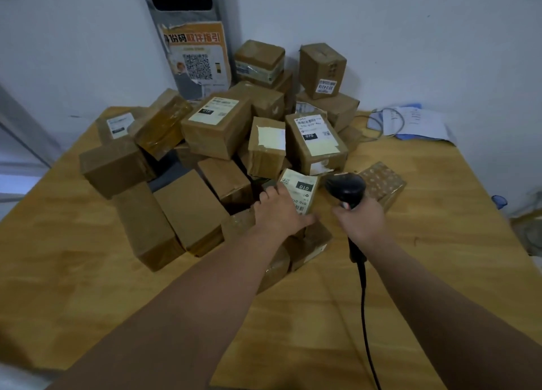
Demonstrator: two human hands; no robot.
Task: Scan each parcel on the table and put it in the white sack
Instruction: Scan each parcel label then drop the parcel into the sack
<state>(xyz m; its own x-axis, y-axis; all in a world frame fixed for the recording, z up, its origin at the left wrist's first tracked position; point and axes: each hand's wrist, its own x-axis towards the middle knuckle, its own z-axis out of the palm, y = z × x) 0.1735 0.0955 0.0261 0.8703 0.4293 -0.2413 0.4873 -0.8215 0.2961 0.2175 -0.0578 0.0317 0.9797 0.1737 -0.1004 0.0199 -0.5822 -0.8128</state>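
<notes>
Several brown cardboard parcels lie heaped on the wooden table (425,257). My left hand (278,210) grips a small parcel with a white "010" label (302,188) at the heap's near edge, thumb along its lower side. My right hand (362,218) holds a black barcode scanner (346,188) by its handle, its head just right of that label. The scanner's black cable (365,316) trails toward me. The white sack is out of view.
A larger parcel labelled "070" (315,143) stands behind the held one. A patterned box (381,182) sits right of the scanner. Papers and a cable (410,122) lie at the back right. A grey panel with an orange poster (195,58) leans on the wall.
</notes>
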